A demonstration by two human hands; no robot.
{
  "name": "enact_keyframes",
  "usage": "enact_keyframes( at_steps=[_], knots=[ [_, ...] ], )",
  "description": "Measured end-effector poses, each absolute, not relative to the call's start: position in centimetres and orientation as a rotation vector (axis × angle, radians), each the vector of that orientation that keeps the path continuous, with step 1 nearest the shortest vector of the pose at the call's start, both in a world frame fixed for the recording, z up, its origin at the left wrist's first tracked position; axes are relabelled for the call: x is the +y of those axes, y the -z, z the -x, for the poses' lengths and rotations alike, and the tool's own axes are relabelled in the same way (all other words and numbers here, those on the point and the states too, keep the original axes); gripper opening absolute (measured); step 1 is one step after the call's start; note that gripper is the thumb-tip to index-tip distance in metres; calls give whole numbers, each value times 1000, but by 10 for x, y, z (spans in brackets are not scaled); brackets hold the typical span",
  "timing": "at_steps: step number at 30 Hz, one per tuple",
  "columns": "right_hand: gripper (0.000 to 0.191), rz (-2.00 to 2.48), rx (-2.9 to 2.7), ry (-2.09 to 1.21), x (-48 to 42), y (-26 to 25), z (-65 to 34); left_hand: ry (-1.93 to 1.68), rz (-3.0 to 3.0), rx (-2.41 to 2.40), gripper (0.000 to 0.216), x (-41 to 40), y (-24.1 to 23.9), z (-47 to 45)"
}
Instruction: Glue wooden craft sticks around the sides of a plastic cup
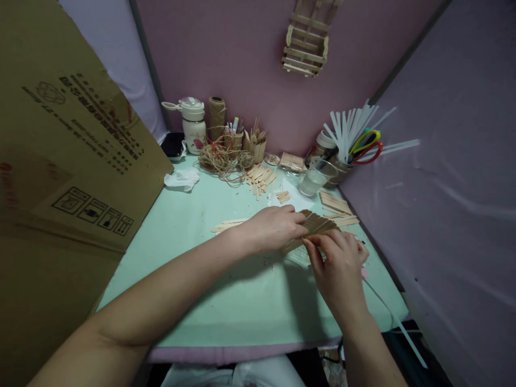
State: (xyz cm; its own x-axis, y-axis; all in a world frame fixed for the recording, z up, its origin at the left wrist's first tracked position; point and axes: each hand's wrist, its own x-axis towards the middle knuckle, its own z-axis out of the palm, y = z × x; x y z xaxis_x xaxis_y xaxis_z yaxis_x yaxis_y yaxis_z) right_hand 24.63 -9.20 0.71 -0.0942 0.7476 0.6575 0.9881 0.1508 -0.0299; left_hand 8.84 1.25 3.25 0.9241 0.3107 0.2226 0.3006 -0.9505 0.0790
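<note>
A panel of wooden craft sticks (320, 223) set side by side is between my hands, over the right part of the table. My left hand (280, 227) is closed on its left side, the fingers bent over the edge. My right hand (337, 259) is at the near side, with thumb and index finger pinched together at the panel's edge. Whether a small piece lies in that pinch is hidden. Beside the right wrist a pink object (364, 273) shows in part, and a long whitish glue stick (397, 321) slants from it past the table edge.
Loose craft sticks (259, 178) lie behind the hands, near tangled twine (226, 161) and a clear plastic cup (316, 176). A holder with glue sticks and scissors (365, 145) stands back right. A large cardboard box (72, 161) walls the left; a white bottle (194, 126) stands behind.
</note>
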Motion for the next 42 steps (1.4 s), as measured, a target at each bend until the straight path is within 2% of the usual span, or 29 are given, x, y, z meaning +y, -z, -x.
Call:
enact_keyframes(
  at_steps=[11, 16, 19, 23, 27, 35, 42],
  knots=[
    [22, 1629, -1892, 619, -92, -6, -246, -352, -3047, 491, 25, 12, -31, -88],
    [18, 1626, -1881, 596, -93, -5, -246, -353, -3000, 511, 30, 11, -36, -87],
    [16, 1619, -1871, 587, -94, -4, -246, -444, -2863, 557, 51, 15, -38, -82],
    [16, 1609, -1868, 578, -94, -5, -246, -456, -2602, 669, 100, 30, -20, -77],
    [15, 1602, -1862, 574, -93, -4, -246, -305, -2319, 631, 124, 38, 16, -87],
    [15, 1589, -1872, 595, -93, -2, -247, -457, -2065, 487, 121, 31, 45, -103],
    [14, 1589, -1870, 586, -93, -4, -246, -478, -2035, 495, 104, 35, 52, -105]
  ],
)
